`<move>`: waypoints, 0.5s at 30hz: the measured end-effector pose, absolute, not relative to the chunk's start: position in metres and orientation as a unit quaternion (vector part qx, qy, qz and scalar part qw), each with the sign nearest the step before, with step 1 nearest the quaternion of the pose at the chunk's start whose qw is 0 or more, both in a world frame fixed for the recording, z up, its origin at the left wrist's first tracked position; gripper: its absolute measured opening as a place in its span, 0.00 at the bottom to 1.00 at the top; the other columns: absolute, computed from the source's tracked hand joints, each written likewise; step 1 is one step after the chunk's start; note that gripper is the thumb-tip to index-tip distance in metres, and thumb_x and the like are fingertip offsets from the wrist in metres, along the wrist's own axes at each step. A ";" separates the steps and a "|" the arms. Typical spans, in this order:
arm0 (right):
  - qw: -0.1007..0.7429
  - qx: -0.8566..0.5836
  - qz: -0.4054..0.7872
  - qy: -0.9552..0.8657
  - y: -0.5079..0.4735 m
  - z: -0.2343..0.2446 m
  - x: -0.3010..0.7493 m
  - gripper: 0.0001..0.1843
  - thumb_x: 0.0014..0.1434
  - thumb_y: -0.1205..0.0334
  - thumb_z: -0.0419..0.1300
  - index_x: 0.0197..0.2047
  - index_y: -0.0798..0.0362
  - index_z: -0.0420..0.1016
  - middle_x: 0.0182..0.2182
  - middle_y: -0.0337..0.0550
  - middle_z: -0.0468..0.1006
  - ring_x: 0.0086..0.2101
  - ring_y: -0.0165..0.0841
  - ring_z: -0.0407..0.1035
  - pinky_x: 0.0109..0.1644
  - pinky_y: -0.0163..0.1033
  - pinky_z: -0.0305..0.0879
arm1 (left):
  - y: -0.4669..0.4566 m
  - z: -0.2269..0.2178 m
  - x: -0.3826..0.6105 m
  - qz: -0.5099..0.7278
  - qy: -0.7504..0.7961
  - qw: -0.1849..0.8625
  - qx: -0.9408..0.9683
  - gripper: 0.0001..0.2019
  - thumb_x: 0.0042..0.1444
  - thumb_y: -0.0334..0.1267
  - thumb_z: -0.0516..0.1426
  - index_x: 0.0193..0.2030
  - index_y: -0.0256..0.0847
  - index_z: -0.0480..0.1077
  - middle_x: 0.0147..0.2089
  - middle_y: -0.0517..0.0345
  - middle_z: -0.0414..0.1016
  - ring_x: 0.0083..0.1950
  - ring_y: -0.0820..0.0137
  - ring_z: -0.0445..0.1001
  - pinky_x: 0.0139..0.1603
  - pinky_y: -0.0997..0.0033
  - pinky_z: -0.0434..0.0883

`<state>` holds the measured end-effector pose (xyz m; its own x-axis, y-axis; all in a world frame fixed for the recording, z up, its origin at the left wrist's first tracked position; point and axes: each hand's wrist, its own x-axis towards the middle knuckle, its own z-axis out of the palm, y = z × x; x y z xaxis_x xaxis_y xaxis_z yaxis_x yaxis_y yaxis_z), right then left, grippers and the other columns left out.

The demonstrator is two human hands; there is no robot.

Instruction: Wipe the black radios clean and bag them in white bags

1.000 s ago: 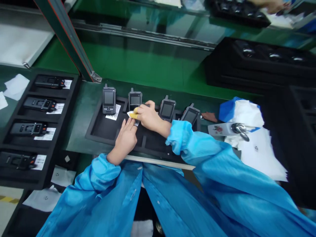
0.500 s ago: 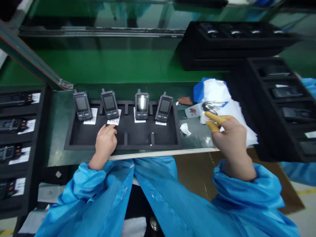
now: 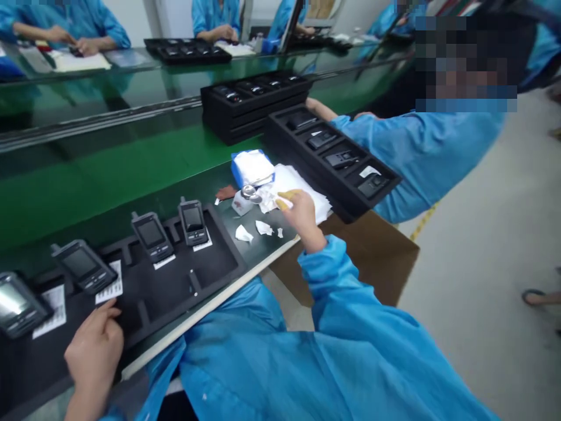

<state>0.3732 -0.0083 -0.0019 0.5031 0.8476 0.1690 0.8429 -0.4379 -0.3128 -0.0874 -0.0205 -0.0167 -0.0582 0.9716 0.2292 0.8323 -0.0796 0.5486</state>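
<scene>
My left hand [image 3: 97, 345] rests at the tray's near side, its fingers loosely bent and holding nothing visible. Its fingertips are at the lower edge of a white printed label [image 3: 110, 284] under a handheld radio [image 3: 83, 266]. More radios with screens, such as this radio [image 3: 152, 237] and this one [image 3: 193, 222], lean on the far rim of the black foam tray [image 3: 170, 298]. My right hand [image 3: 304, 219], with yellow finger covers, pinches a piece of white tissue [image 3: 287, 202] beside crumpled tissue [image 3: 266, 199]. Next to it, a round metal lid [image 3: 249, 193] tops a small container [image 3: 242, 204].
Behind my right hand stand a blue box of white wipes [image 3: 254, 168] and white sheets [image 3: 309, 190]. Torn paper scraps [image 3: 243, 234] lie nearby. Black trays of devices [image 3: 335, 169] are at the right, close to a co-worker's blue sleeve [image 3: 416, 164]. A cardboard box [image 3: 372, 251] stands below.
The view has swung right, bringing the co-worker into sight. My right hand has drawn away from the metal-topped container with white tissue in its fingers. My left hand stays by the label.
</scene>
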 end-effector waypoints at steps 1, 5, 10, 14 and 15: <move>0.185 -0.860 0.007 -0.475 -0.001 0.003 0.387 0.20 0.62 0.61 0.54 0.55 0.54 0.76 0.52 0.56 0.75 0.51 0.43 0.67 0.55 0.48 0.61 | -0.021 -0.011 -0.083 0.296 0.673 0.135 0.664 0.07 0.40 0.39 0.50 0.23 0.55 0.68 0.35 0.74 0.81 0.42 0.50 0.77 0.44 0.43 0.73; 0.189 -0.896 0.057 -0.398 0.023 0.003 0.428 0.15 0.59 0.65 0.59 0.48 0.62 0.78 0.49 0.61 0.75 0.48 0.43 0.71 0.54 0.48 0.64 | -0.024 0.007 -0.070 0.314 0.702 0.160 0.619 0.09 0.35 0.43 0.47 0.18 0.62 0.67 0.30 0.87 0.78 0.40 0.47 0.76 0.39 0.42 0.69; 0.231 -0.900 0.123 -0.350 0.031 -0.018 0.446 0.15 0.63 0.55 0.59 0.47 0.56 0.74 0.45 0.44 0.76 0.45 0.33 0.72 0.51 0.46 0.71 | -0.023 0.006 -0.079 0.233 0.724 0.155 0.630 0.09 0.40 0.41 0.50 0.23 0.50 0.71 0.39 0.67 0.82 0.42 0.53 0.79 0.38 0.55 0.73; 0.315 -0.884 0.121 -0.324 0.022 -0.005 0.455 0.15 0.63 0.54 0.58 0.42 0.58 0.74 0.38 0.41 0.77 0.37 0.31 0.73 0.42 0.41 0.72 | -0.022 -0.001 -0.084 0.254 0.683 0.134 0.672 0.08 0.48 0.40 0.51 0.28 0.49 0.72 0.42 0.63 0.82 0.42 0.56 0.79 0.38 0.58 0.74; 0.341 -0.877 0.103 -0.322 0.018 0.003 0.453 0.14 0.63 0.55 0.58 0.40 0.58 0.75 0.36 0.41 0.78 0.37 0.32 0.73 0.42 0.41 0.71 | -0.020 -0.001 -0.081 0.270 0.673 0.143 0.674 0.08 0.49 0.40 0.52 0.28 0.49 0.72 0.43 0.63 0.82 0.42 0.56 0.79 0.39 0.59 0.74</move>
<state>0.4534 0.0181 0.0030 0.7711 0.6355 0.0395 0.4949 -0.5593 -0.6650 -0.0807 -0.0202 -0.0010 -0.0517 0.9838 0.1718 0.8292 -0.0536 0.5564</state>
